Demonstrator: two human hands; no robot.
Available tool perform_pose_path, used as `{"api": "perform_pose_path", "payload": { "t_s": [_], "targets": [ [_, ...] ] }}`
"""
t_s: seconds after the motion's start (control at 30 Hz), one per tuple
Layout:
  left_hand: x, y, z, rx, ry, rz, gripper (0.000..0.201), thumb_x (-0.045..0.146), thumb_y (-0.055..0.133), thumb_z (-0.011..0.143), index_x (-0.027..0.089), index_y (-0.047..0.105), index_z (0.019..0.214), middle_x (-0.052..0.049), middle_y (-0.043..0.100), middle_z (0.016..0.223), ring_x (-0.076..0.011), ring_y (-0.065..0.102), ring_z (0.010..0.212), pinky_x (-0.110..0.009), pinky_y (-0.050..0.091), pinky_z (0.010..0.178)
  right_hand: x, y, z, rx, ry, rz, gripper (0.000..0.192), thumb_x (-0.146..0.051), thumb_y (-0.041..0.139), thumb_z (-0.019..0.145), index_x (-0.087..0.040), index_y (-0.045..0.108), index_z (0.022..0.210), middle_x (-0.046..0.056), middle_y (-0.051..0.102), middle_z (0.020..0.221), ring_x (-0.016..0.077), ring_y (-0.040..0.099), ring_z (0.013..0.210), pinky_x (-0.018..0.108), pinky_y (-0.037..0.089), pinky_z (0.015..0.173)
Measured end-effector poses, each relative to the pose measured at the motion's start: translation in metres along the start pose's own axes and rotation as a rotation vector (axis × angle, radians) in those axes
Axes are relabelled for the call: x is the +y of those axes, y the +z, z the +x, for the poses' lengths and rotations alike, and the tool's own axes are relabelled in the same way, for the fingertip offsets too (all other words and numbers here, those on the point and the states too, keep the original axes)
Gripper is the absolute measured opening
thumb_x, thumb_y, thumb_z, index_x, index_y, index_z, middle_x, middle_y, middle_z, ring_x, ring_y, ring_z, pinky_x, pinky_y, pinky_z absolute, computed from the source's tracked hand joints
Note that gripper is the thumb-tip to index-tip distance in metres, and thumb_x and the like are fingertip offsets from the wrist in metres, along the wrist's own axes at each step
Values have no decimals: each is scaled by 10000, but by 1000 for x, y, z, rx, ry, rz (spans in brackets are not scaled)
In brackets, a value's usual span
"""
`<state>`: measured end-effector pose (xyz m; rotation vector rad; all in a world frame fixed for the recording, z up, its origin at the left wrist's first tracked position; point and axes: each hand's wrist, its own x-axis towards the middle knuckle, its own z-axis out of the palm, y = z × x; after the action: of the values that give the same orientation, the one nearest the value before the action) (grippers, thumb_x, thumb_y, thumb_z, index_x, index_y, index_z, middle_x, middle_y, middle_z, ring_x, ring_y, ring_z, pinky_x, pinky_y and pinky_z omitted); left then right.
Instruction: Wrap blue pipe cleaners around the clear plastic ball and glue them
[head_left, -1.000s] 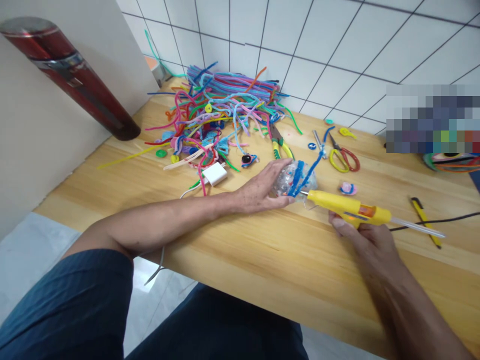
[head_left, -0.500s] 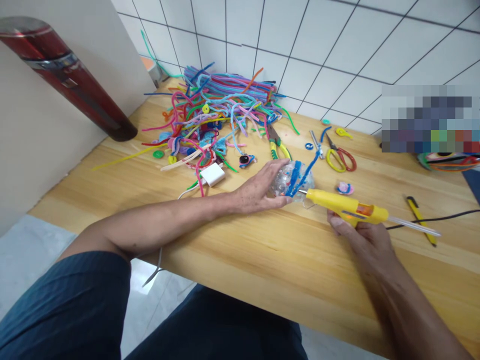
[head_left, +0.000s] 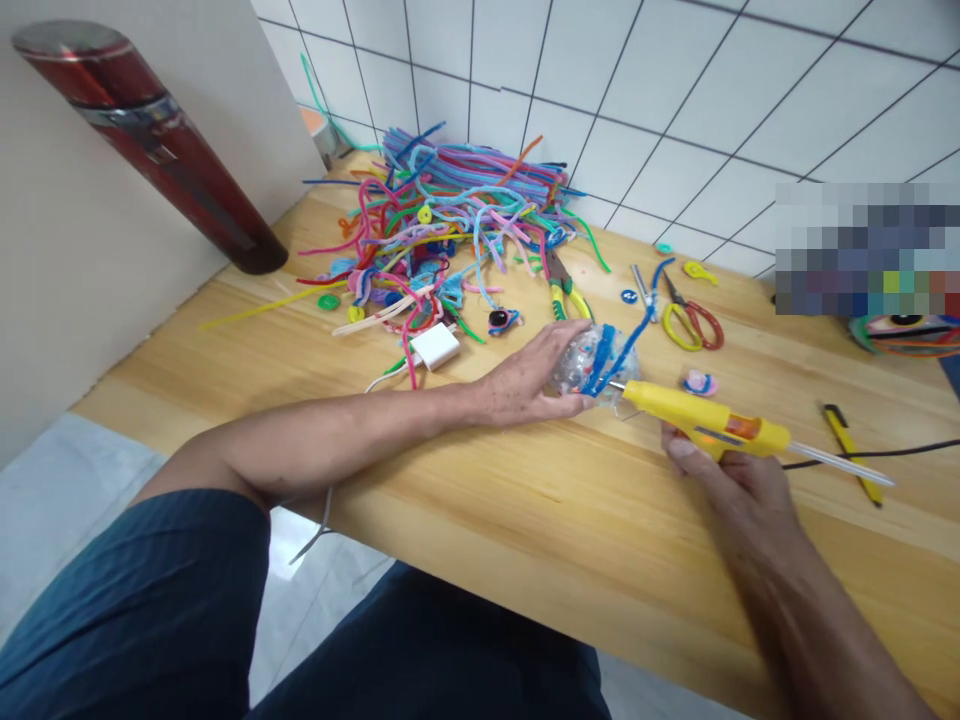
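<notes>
The clear bottle [head_left: 592, 362] is pinned on its side on the surface [head_left: 525, 500] by the left hand [head_left: 525, 380], its grip closed around it. Directly right of the bottle, the glue gun [head_left: 705, 425] is clasped by the right hand [head_left: 739, 480], its nozzle touching the blue pipe cleaner [head_left: 626, 335] wrapped around the bottle.

Left arm bare, stretched from lower left toward frame center, forearm low over the surface. Left hand [head_left: 529, 378] at center, palm down, fingers curved in a grip, thumb low on the near side. Right arm enters from lower right, angled up-left. Right hand [head_left: 724, 475] right of center, fingers curled closed, thumb tip pointing left.
</notes>
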<state>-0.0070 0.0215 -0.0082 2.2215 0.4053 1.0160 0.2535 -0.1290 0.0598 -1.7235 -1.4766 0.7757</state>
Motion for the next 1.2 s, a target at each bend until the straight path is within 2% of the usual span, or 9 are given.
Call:
{"api": "perform_pose_path", "payload": {
  "t_s": [0.2, 0.5, 0.73, 0.9, 1.03, 1.2],
  "targets": [
    [0, 1, 0, 22, 12, 4, 936, 585, 699, 958, 232, 222, 1683, -225, 428, 1675, -396, 431, 1591, -644, 384, 1313, -4, -1, 2, 1, 5, 1, 272, -497, 790, 791, -241, 697, 797, 52, 737, 833, 262, 715, 843, 375, 623, 774],
    [1, 0, 0, 5, -7, -3, 941, 571, 713, 954, 244, 217, 1684, -219, 420, 1683, -394, 408, 1607, -647, 363, 1327, -5, -1, 2, 0, -22, -24, 250, -456, 770, 813, -238, 671, 740, 41, 698, 777, 238, 687, 797, 339, 591, 724],
    [2, 0, 0, 5, 0, 0, 940, 571, 716, 954, 228, 226, 1680, -225, 423, 1678, -400, 417, 1595, -643, 367, 1326, -5, -1, 1, 9, -37, -33, 262, -474, 755, 806, -240, 674, 722, 45, 725, 784, 236, 683, 769, 337, 592, 694],
    [3, -1, 0, -3, -10, 3, 927, 559, 714, 953, 242, 221, 1672, -215, 428, 1673, -405, 416, 1593, -648, 364, 1324, -3, -2, 3, 20, -59, -45, 301, -472, 756, 804, -245, 628, 651, 60, 731, 809, 262, 712, 846, 356, 611, 763],
    [4, -1, 0, 0, 12, 24, 909, 545, 692, 973, 228, 203, 1670, -225, 421, 1668, -390, 415, 1597, -632, 375, 1323, 3, -3, 3, 16, -50, -24, 227, -457, 747, 835, -244, 694, 778, 48, 721, 807, 256, 709, 842, 363, 602, 787],
    [4, -1, 0, 0, 7, 20, 917, 545, 703, 964, 243, 204, 1671, -219, 427, 1668, -398, 422, 1590, -640, 382, 1316, 6, -2, 1, 1, -59, -17, 243, -459, 749, 864, -236, 686, 790, 44, 723, 814, 236, 685, 796, 345, 582, 734]
  ]
}}
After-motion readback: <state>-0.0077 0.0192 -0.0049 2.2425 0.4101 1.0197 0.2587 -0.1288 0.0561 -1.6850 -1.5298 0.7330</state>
